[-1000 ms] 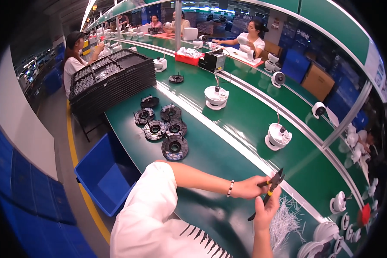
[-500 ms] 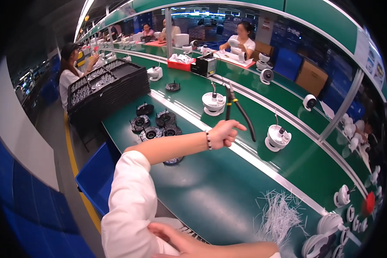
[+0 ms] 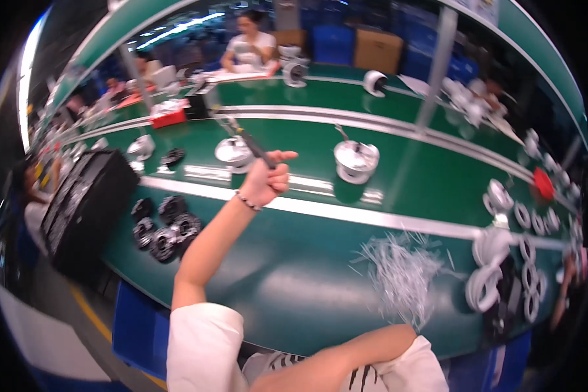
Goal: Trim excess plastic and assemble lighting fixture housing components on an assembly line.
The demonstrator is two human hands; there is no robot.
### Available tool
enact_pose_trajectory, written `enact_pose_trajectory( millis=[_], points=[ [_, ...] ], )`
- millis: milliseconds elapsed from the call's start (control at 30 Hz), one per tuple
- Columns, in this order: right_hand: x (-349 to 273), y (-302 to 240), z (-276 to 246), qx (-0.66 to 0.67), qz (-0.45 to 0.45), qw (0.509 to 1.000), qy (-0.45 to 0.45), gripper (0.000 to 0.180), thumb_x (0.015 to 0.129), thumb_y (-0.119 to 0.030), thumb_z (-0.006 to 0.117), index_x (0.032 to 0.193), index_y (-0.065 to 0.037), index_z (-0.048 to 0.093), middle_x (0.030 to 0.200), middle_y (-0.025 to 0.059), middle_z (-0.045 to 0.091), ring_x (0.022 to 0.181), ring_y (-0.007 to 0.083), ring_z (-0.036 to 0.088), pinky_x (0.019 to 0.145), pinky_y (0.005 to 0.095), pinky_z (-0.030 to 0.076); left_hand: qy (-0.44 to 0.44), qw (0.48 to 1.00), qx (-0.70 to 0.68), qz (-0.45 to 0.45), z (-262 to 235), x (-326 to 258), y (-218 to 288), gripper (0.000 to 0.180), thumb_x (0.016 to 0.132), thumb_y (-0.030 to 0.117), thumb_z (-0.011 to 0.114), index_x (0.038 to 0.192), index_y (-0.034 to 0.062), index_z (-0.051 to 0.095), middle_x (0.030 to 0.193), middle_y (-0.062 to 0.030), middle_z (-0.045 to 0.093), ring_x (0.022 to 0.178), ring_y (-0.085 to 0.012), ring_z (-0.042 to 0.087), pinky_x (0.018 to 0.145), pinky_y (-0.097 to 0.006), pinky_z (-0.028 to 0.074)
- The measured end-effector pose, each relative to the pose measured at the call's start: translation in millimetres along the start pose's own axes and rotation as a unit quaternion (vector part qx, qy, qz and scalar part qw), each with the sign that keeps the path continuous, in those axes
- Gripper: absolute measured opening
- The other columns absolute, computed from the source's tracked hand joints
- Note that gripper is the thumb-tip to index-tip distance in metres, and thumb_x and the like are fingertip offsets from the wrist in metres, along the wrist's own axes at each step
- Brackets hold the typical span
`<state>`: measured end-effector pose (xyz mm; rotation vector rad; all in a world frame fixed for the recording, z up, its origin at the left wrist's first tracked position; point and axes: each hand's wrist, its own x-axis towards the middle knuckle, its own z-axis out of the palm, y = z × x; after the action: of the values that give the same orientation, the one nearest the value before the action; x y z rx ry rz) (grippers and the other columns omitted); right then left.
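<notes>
My left hand [image 3: 266, 184] reaches out over the bench's far side, fingers curled around pliers [image 3: 257, 149] with dark handles; one finger points right. Motion blurs the pliers' tips. They overlap a white round housing [image 3: 232, 154] behind them on the green belt. Further right stands a second white housing [image 3: 357, 163] with a short wire sticking up. My right forearm [image 3: 346, 356] crosses low in front of my body toward the left; its hand lies outside the picture.
Black round parts [image 3: 164, 243] cluster at left beside a stack of black trays [image 3: 88, 212]. Thin whitish strips [image 3: 402, 274] lie heaped on the bench. White rings [image 3: 483, 287] stand at right. A blue bin [image 3: 134, 330] is below the bench edge. A co-worker [image 3: 249, 49] sits across.
The view has swung to the right, so the bench items appear further left. The pliers tilt more to the left. My right hand, earlier by my left sleeve, has left the picture.
</notes>
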<state>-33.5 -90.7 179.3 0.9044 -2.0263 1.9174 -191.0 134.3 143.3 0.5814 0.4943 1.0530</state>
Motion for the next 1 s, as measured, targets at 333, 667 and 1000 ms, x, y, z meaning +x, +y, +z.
enact_pose_trajectory(
  millis=[333,667,1000],
  points=[
    [-211,27,-86,-0.312,0.062,0.554,0.770,0.099,0.058,-0.016,0.076,0.133,-0.002,0.014,0.134,0.0140,0.022,0.124,0.0251,0.022,0.097,0.0402,0.025,-0.120,0.847,0.517,-0.038,48,87,-149,0.022,0.083,0.010,0.040,0.102,0.0055,0.049,0.055,0.0037,0.037,0.042,-0.0054,0.035,0.037,-0.021,0.033],
    [-278,41,-99,-0.207,-0.047,0.498,0.841,0.028,0.081,0.002,0.041,0.109,0.001,0.039,0.106,0.0109,0.048,0.089,0.0152,0.049,0.081,0.0305,0.041,-0.398,0.792,0.252,-0.389,49,172,-186,0.076,0.073,0.005,0.055,0.134,0.0087,0.011,0.114,-0.0106,0.044,0.090,-0.0174,0.052,0.068,-0.029,0.049],
    [-263,43,-107,-0.174,-0.031,0.493,0.852,0.033,0.076,-0.001,0.053,0.106,0.000,0.039,0.077,0.0027,0.046,0.064,0.0087,0.048,0.059,0.0219,0.041,0.084,0.993,-0.042,-0.069,2,326,-195,0.043,0.080,0.021,0.045,0.111,-0.0062,0.035,0.100,-0.0182,0.049,0.092,-0.0258,0.052,0.077,-0.034,0.046]
  ],
)
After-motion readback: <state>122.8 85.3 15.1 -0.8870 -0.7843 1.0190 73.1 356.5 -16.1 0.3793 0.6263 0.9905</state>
